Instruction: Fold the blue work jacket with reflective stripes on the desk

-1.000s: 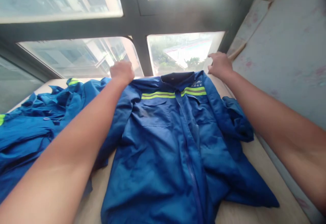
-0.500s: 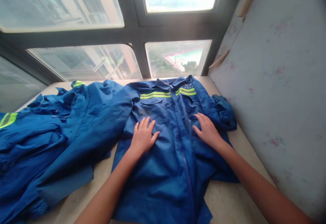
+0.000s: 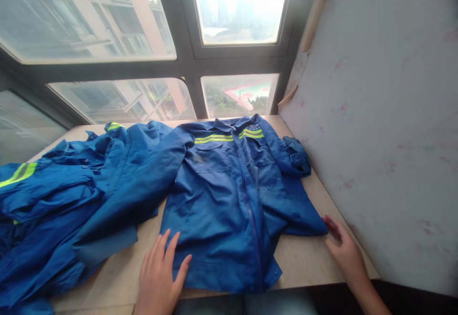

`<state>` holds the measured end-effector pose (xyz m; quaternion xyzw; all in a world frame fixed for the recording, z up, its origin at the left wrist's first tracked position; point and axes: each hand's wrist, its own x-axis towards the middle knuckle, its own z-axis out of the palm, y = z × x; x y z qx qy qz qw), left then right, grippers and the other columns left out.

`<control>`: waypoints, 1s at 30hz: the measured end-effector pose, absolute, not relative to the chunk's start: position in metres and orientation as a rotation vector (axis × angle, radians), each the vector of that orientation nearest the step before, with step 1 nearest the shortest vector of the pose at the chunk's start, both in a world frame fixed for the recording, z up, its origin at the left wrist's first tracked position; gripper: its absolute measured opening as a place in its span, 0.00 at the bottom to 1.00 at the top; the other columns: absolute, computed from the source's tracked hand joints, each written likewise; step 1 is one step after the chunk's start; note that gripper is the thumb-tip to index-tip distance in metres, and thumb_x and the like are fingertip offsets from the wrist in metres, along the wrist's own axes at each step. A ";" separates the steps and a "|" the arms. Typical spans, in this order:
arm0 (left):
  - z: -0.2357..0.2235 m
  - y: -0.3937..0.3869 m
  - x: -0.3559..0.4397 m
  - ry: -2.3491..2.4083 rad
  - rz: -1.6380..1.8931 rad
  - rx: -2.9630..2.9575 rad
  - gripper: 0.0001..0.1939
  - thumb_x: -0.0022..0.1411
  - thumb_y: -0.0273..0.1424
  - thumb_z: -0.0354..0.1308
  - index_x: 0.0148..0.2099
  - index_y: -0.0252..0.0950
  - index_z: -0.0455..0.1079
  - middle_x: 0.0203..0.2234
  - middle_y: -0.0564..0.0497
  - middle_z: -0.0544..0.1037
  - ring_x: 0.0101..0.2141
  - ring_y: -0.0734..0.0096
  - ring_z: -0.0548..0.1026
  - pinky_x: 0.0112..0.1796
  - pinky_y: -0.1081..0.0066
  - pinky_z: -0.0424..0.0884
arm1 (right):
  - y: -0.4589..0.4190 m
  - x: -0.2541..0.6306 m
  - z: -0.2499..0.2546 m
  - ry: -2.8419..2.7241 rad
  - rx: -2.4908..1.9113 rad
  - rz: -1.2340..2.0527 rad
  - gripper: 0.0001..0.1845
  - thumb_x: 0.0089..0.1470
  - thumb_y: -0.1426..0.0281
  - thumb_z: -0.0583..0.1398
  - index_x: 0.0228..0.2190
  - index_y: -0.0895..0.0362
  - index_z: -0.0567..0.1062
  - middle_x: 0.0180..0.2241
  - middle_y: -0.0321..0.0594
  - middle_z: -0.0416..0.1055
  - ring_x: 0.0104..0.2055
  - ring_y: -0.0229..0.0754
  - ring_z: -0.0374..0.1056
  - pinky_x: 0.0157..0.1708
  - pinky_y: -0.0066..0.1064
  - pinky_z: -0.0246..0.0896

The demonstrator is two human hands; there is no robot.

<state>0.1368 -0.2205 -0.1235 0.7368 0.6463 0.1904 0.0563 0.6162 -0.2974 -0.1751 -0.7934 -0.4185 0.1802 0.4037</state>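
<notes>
A blue work jacket [image 3: 214,200] with yellow-grey reflective stripes lies front up, its collar toward the window. My left hand [image 3: 162,267] is at its lower left edge, fingers spread and palm down, the fingertips over the cloth. At the jacket's right lower corner is my right hand [image 3: 341,246], its fingertips beside or just touching the edge. The fingers curve loosely and the thumb stands apart; I see nothing held. The jacket's right sleeve [image 3: 298,157] is bunched by the wall, while its left sleeve [image 3: 150,162] stretches across toward a second garment.
A second blue garment [image 3: 46,210] with reflective stripes lies crumpled on the left of the pale sill [image 3: 300,262]. Behind stands a grey window frame [image 3: 186,67]. A flowered papered wall [image 3: 386,138] with peeling edges closes off the right side.
Both hands have left the middle of the jacket front. The left moved down to the lower left edge, the right moved down and right to the lower corner. The view has shifted slightly.
</notes>
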 end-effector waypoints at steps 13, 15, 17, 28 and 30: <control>-0.088 -0.199 0.118 1.821 0.984 1.077 0.33 0.42 0.48 0.64 0.49 0.38 0.70 0.42 0.43 0.81 0.48 0.49 0.78 0.45 0.60 0.78 | -0.231 0.624 -0.100 -1.063 -1.793 0.539 0.26 0.51 0.52 0.60 0.47 0.54 0.71 0.37 0.45 0.79 0.39 0.51 0.76 0.39 0.40 0.71; -0.068 -0.193 0.115 1.767 1.069 1.020 0.32 0.44 0.46 0.64 0.52 0.40 0.68 0.42 0.46 0.81 0.47 0.52 0.79 0.44 0.62 0.78 | -0.225 0.639 -0.075 -1.003 -1.760 0.504 0.29 0.52 0.50 0.59 0.50 0.55 0.69 0.33 0.44 0.79 0.32 0.50 0.75 0.33 0.38 0.71; -0.049 -0.187 0.109 1.749 1.123 0.980 0.32 0.48 0.45 0.62 0.55 0.44 0.66 0.39 0.50 0.82 0.44 0.55 0.80 0.43 0.62 0.79 | -0.220 0.654 -0.050 -0.982 -1.811 0.341 0.30 0.52 0.50 0.60 0.51 0.54 0.70 0.30 0.44 0.78 0.29 0.50 0.74 0.31 0.39 0.70; -0.068 -0.198 0.088 1.821 0.907 1.042 0.29 0.40 0.47 0.64 0.46 0.41 0.73 0.37 0.47 0.83 0.48 0.49 0.78 0.46 0.61 0.77 | -0.219 0.673 -0.063 -0.935 -1.781 0.686 0.21 0.49 0.59 0.59 0.45 0.53 0.74 0.36 0.47 0.79 0.36 0.52 0.76 0.32 0.40 0.72; -0.083 -0.212 0.090 1.815 0.885 1.076 0.29 0.38 0.48 0.66 0.44 0.41 0.74 0.41 0.46 0.82 0.50 0.48 0.77 0.45 0.61 0.78 | -0.234 0.675 -0.091 -0.967 -1.842 0.642 0.20 0.49 0.59 0.58 0.44 0.52 0.74 0.39 0.47 0.79 0.41 0.54 0.76 0.37 0.42 0.72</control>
